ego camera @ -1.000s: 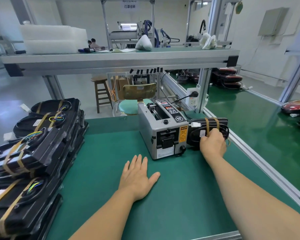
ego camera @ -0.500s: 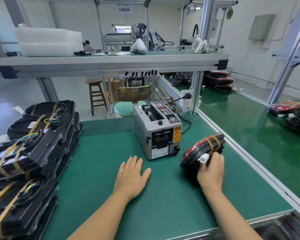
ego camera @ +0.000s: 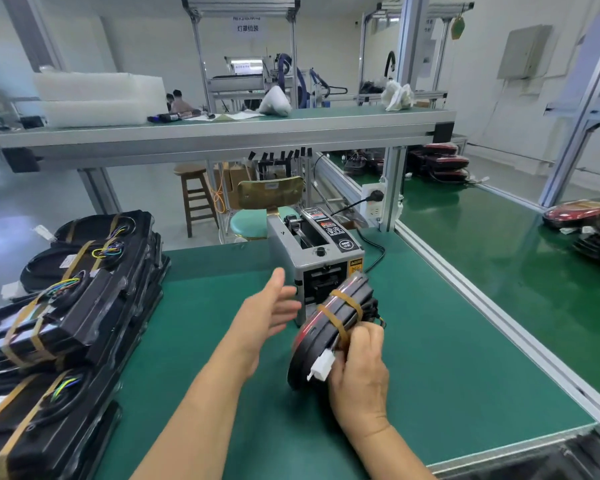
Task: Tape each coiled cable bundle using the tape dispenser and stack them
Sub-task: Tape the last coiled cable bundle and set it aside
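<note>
My right hand (ego camera: 361,372) grips a black and red cable bundle (ego camera: 329,327) with two tan tape bands and a white connector, lifted and tilted in front of the grey tape dispenser (ego camera: 317,252). To the left of the bundle my left hand (ego camera: 271,306) hovers above the green mat with fingers straight, a small gap between them. A stack of taped black bundles (ego camera: 66,306) fills the left side of the table.
The dispenser's black power cord (ego camera: 374,251) runs to a socket on the frame post behind. An aluminium rail (ego camera: 482,306) bounds the mat on the right, with more red and black units beyond it. A shelf spans overhead at the back.
My right hand has pulled the bundle from beside the dispenser toward me and lifted it. My left hand has risen off the mat and moved toward the bundle.
</note>
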Demonstrator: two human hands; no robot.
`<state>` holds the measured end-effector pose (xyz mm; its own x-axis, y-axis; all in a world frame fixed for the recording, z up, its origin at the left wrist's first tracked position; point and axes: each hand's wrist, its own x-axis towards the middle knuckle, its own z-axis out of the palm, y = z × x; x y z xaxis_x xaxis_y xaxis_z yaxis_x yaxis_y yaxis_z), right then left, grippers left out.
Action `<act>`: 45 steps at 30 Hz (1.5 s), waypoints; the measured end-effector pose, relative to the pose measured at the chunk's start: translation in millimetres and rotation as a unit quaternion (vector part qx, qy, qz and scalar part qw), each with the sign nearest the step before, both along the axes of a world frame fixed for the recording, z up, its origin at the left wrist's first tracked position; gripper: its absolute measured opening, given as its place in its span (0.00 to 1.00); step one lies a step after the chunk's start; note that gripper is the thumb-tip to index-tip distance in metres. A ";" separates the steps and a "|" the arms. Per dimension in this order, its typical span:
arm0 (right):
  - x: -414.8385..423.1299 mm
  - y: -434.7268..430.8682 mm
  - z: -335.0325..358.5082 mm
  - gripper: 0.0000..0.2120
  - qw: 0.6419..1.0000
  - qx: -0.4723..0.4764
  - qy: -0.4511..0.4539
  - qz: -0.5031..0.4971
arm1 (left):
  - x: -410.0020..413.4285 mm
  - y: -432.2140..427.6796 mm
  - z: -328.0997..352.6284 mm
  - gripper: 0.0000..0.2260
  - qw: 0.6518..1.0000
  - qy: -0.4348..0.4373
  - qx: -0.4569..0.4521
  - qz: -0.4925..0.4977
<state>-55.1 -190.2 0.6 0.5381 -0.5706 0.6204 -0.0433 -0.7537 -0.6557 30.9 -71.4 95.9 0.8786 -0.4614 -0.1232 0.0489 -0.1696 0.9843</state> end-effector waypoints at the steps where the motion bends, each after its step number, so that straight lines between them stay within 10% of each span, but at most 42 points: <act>1: -0.6 2.3 1.7 0.06 0.999 -0.033 0.004 0.005 | -0.1 -5.3 11.1 0.22 1.000 -0.019 0.017 -0.011; 12: 5.3 14.4 7.4 0.04 0.983 -0.174 0.006 0.060 | -8.7 -34.8 30.4 0.24 0.894 -0.321 0.311 0.016; 20: 3.3 16.7 2.5 0.15 0.970 -0.135 -0.026 0.201 | 9.4 -1.4 23.9 0.22 0.934 -0.302 0.184 -0.044; 27: 8.1 2.6 6.3 0.17 0.981 0.047 -0.147 0.115 | 13.0 19.9 30.5 0.23 0.958 -0.253 0.110 -0.073; 34: 14.7 8.8 15.7 0.38 0.916 0.269 -0.044 0.294 | 10.8 28.5 29.5 0.22 0.973 -0.219 0.051 -0.054; 45: 36.6 17.5 46.2 0.45 0.885 0.302 -0.017 0.354 | 9.1 43.4 16.3 0.12 0.978 -0.203 -0.021 0.051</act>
